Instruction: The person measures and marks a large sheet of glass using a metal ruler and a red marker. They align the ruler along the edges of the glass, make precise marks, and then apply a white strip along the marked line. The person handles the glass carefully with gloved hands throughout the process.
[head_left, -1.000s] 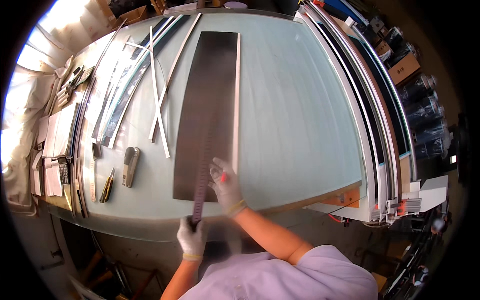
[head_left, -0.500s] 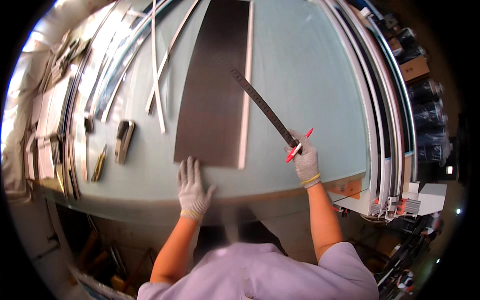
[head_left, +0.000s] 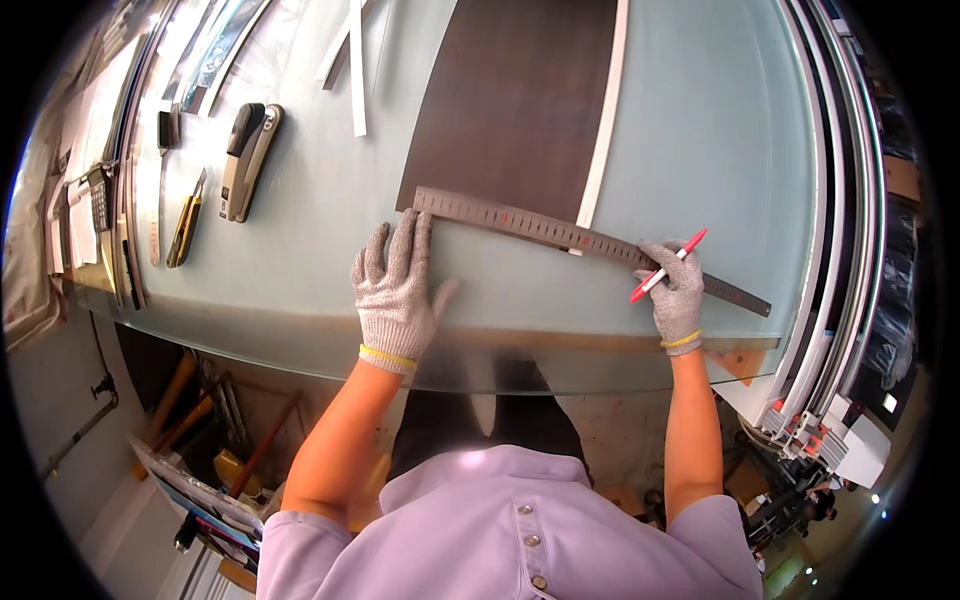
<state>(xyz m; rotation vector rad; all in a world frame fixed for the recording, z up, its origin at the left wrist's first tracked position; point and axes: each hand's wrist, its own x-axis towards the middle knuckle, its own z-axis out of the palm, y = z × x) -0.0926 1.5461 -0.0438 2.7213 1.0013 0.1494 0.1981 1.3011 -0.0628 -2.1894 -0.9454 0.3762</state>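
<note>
A dark brown sheet (head_left: 510, 110) with a white strip (head_left: 606, 110) along its right edge lies on the glass-topped table. Across its near end rests a steel ruler (head_left: 500, 215), slanting down to the right. My left hand (head_left: 395, 290), in a grey knit glove, lies open with fingers stretched, the fingertips at the ruler's left end by the sheet's near-left corner. My gloved right hand (head_left: 678, 295) is closed round the ruler toward its right end. A red and white pen (head_left: 668, 268) is also held in those fingers, pointing up to the right.
Left of the sheet lie a stapler (head_left: 248, 165), a yellow utility knife (head_left: 187, 220) and white strips (head_left: 357, 80). Further left are stacked long pieces and a calculator (head_left: 100, 200). A metal rail (head_left: 840, 200) runs along the table's right side.
The ruler has swung from pointing up across the sheet to lying along its near edge. My left hand has moved from the sheet's near edge to the ruler's end. The view has shifted.
</note>
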